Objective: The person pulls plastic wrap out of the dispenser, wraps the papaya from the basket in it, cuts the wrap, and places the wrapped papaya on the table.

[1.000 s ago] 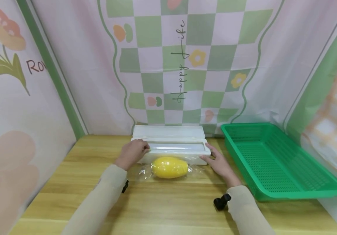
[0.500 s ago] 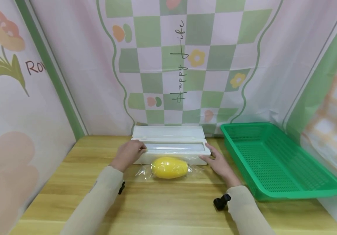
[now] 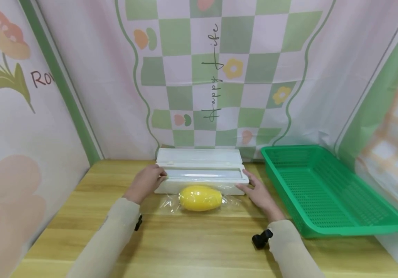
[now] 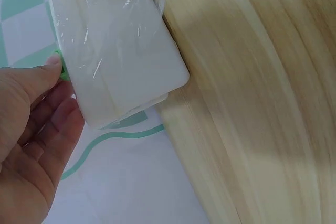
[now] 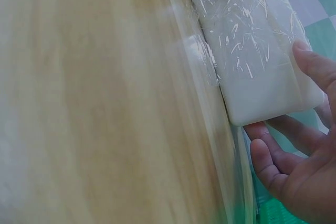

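Nearest me: two beige sleeves over the wooden desk, with a small black device at the right cuff and another, partly hidden, at the left. Next out, near mid-desk, lies the yellow oval, its long side across my view, wrapped in clear film that spreads wrinkled on both sides of it and lies against the front of the white box just behind. My right grip holds the box's right end, thumb at the upper front edge, other fingers around the end. My left grip is at the left end, narrow: thumb and curled fingers pinch a small green tab at the box's edge, seen only in part from the left wrist. Between the two grips, a pale, shiny strip shows in the long opening on top of the box. Right of my right grip, well apart from the yellow oval, a green basket stands on the desk, reaching back toward the cloth. Behind the opening, the box's lid stands raised, leaning back. Farthest: a checked cloth lettered "Happy Life".
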`<action>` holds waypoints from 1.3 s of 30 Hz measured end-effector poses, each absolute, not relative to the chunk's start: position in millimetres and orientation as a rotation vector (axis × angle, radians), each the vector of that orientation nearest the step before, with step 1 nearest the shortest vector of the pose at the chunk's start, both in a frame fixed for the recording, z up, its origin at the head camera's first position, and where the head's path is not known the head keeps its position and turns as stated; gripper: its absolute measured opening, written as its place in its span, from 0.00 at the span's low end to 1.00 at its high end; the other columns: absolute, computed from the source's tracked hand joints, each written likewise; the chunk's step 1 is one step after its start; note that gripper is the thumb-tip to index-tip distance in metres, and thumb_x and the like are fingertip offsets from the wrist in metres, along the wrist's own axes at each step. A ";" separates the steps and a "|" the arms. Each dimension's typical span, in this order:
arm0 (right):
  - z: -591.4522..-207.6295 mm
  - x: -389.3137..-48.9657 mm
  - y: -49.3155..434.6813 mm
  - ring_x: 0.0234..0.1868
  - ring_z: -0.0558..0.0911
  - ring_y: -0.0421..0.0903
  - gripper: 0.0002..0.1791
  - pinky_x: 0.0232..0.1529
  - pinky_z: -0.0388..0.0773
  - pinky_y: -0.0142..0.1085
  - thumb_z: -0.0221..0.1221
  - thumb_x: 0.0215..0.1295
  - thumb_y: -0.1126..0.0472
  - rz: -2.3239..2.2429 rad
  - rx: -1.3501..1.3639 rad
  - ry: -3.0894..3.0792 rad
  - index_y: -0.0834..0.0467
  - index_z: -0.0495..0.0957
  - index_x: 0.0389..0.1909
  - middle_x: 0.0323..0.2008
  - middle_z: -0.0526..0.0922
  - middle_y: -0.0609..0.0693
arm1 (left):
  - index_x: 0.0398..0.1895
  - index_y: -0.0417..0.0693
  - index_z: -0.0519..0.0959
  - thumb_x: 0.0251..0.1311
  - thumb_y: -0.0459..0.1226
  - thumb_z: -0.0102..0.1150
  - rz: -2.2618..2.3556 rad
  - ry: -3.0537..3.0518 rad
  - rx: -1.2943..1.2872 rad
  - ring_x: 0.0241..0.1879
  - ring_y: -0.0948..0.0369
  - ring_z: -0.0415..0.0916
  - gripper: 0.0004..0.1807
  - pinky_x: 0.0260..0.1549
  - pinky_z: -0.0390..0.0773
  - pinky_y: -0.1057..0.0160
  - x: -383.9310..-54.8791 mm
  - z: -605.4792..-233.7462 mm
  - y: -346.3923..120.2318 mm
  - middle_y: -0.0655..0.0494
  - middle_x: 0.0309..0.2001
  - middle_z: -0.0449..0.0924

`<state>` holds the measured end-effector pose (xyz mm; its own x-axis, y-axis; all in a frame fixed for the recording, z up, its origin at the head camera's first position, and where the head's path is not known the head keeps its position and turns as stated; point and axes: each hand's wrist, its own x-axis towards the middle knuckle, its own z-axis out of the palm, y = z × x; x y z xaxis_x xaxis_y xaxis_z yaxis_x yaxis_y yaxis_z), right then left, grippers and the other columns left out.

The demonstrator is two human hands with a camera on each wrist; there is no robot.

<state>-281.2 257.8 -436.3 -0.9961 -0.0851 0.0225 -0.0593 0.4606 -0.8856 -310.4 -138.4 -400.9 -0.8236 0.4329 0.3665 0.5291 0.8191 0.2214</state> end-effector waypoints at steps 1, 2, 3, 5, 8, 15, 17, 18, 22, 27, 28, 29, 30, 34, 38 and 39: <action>-436.9 -281.8 258.0 0.74 0.53 0.68 0.44 0.68 0.57 0.64 0.59 0.73 0.48 -1.614 -0.125 2.659 0.53 0.48 0.80 0.78 0.45 0.64 | 0.38 0.41 0.86 0.62 0.33 0.68 -0.455 -2.696 -0.734 0.37 0.54 0.80 0.05 0.43 0.82 0.56 -310.3 -401.4 -139.1 0.52 0.35 0.81; -437.3 -282.5 258.3 0.74 0.52 0.68 0.43 0.68 0.56 0.64 0.59 0.73 0.49 -1.617 -0.114 2.652 0.54 0.47 0.80 0.78 0.44 0.64 | 0.38 0.41 0.86 0.62 0.33 0.68 -0.463 -2.694 -0.731 0.37 0.54 0.80 0.05 0.43 0.82 0.56 -310.1 -401.6 -139.7 0.52 0.35 0.82; -438.3 -283.2 258.7 0.74 0.52 0.68 0.43 0.69 0.56 0.64 0.59 0.73 0.49 -1.621 -0.108 2.647 0.53 0.48 0.80 0.78 0.44 0.64 | 0.38 0.41 0.86 0.62 0.33 0.67 -0.468 -2.697 -0.724 0.38 0.54 0.80 0.05 0.43 0.82 0.56 -310.0 -402.0 -140.7 0.51 0.36 0.82; -448.3 -289.4 263.3 0.74 0.52 0.68 0.45 0.68 0.56 0.64 0.59 0.72 0.46 -1.609 -0.114 2.659 0.51 0.47 0.81 0.78 0.44 0.64 | 0.39 0.40 0.85 0.63 0.33 0.67 -0.482 -2.711 -0.707 0.40 0.53 0.80 0.05 0.44 0.82 0.55 -309.8 -402.6 -142.6 0.49 0.37 0.82; -453.0 -291.3 265.8 0.74 0.52 0.67 0.46 0.68 0.56 0.64 0.59 0.71 0.43 -1.609 -0.118 2.668 0.49 0.47 0.81 0.78 0.44 0.62 | 0.40 0.38 0.85 0.64 0.33 0.66 -0.521 -2.724 -0.693 0.43 0.50 0.80 0.06 0.47 0.81 0.53 -309.8 -403.0 -145.8 0.46 0.40 0.83; -450.6 -288.1 265.0 0.74 0.54 0.66 0.46 0.68 0.58 0.63 0.59 0.69 0.40 -1.608 -0.143 2.683 0.47 0.48 0.81 0.78 0.46 0.62 | 0.40 0.37 0.85 0.64 0.32 0.65 -0.558 -2.718 -0.711 0.43 0.48 0.81 0.06 0.49 0.81 0.51 -309.4 -401.8 -150.2 0.45 0.40 0.84; -450.5 -288.1 265.0 0.74 0.54 0.66 0.46 0.68 0.58 0.63 0.59 0.69 0.39 -1.606 -0.145 2.688 0.47 0.48 0.81 0.78 0.46 0.62 | 0.40 0.37 0.85 0.64 0.32 0.65 -0.570 -2.725 -0.711 0.43 0.49 0.81 0.06 0.49 0.81 0.52 -309.4 -401.8 -151.4 0.45 0.40 0.84; -450.7 -288.3 265.1 0.74 0.54 0.66 0.46 0.68 0.58 0.63 0.60 0.69 0.39 -1.612 -0.144 2.688 0.47 0.49 0.80 0.78 0.46 0.62 | 0.40 0.36 0.84 0.64 0.31 0.65 -0.573 -2.726 -0.714 0.43 0.49 0.81 0.06 0.48 0.81 0.52 -309.3 -401.9 -152.1 0.45 0.40 0.84; -450.8 -289.1 265.0 0.74 0.54 0.65 0.46 0.68 0.58 0.63 0.60 0.68 0.39 -1.606 -0.140 2.691 0.46 0.49 0.80 0.78 0.47 0.62 | 0.41 0.36 0.84 0.65 0.31 0.64 -0.577 -2.729 -0.714 0.42 0.49 0.81 0.06 0.47 0.82 0.53 -308.6 -402.0 -154.1 0.46 0.40 0.83; -450.0 -289.6 263.7 0.74 0.53 0.65 0.47 0.68 0.57 0.63 0.60 0.68 0.39 -1.609 -0.137 2.679 0.47 0.49 0.80 0.79 0.46 0.61 | 0.41 0.37 0.84 0.65 0.31 0.64 -0.566 -2.732 -0.705 0.43 0.49 0.81 0.06 0.48 0.82 0.53 -307.4 -402.9 -156.1 0.45 0.40 0.83; -449.6 -289.6 263.5 0.75 0.53 0.65 0.47 0.69 0.57 0.63 0.60 0.68 0.39 -1.613 -0.138 2.676 0.47 0.49 0.80 0.79 0.46 0.61 | 0.41 0.36 0.84 0.65 0.31 0.64 -0.568 -2.731 -0.706 0.43 0.49 0.81 0.06 0.48 0.82 0.53 -307.1 -403.2 -156.4 0.45 0.40 0.83; -449.2 -289.5 263.3 0.75 0.53 0.65 0.47 0.69 0.57 0.63 0.60 0.68 0.39 -1.615 -0.137 2.674 0.47 0.49 0.80 0.79 0.46 0.61 | 0.41 0.36 0.84 0.65 0.31 0.64 -0.578 -2.727 -0.707 0.43 0.49 0.81 0.06 0.48 0.81 0.53 -306.8 -403.4 -156.7 0.44 0.41 0.83; -449.0 -289.6 263.2 0.75 0.53 0.65 0.47 0.69 0.57 0.63 0.60 0.68 0.39 -1.614 -0.135 2.675 0.47 0.49 0.80 0.79 0.46 0.60 | 0.41 0.36 0.84 0.65 0.30 0.64 -0.591 -2.721 -0.709 0.44 0.48 0.81 0.05 0.48 0.81 0.52 -306.6 -403.5 -157.0 0.44 0.41 0.83; -448.0 -289.2 262.3 0.75 0.53 0.65 0.47 0.69 0.57 0.63 0.60 0.68 0.39 -1.603 -0.136 2.681 0.47 0.48 0.80 0.79 0.46 0.61 | 0.40 0.33 0.83 0.65 0.29 0.63 -0.619 -2.704 -0.705 0.44 0.46 0.80 0.05 0.48 0.81 0.51 -306.6 -404.7 -159.9 0.42 0.41 0.83; -448.3 -288.8 262.9 0.75 0.52 0.65 0.47 0.69 0.56 0.63 0.60 0.68 0.39 -1.599 -0.132 2.685 0.47 0.48 0.80 0.79 0.46 0.59 | 0.42 0.33 0.83 0.66 0.29 0.62 -0.615 -2.725 -0.653 0.44 0.47 0.80 0.06 0.48 0.81 0.52 -307.7 -407.3 -164.7 0.42 0.42 0.81; -448.6 -288.8 263.1 0.75 0.52 0.65 0.47 0.69 0.56 0.63 0.60 0.68 0.39 -1.602 -0.133 2.686 0.47 0.48 0.80 0.79 0.46 0.59 | 0.42 0.33 0.83 0.66 0.30 0.62 -0.619 -2.733 -0.639 0.44 0.47 0.80 0.07 0.48 0.81 0.52 -307.8 -407.9 -165.8 0.42 0.42 0.81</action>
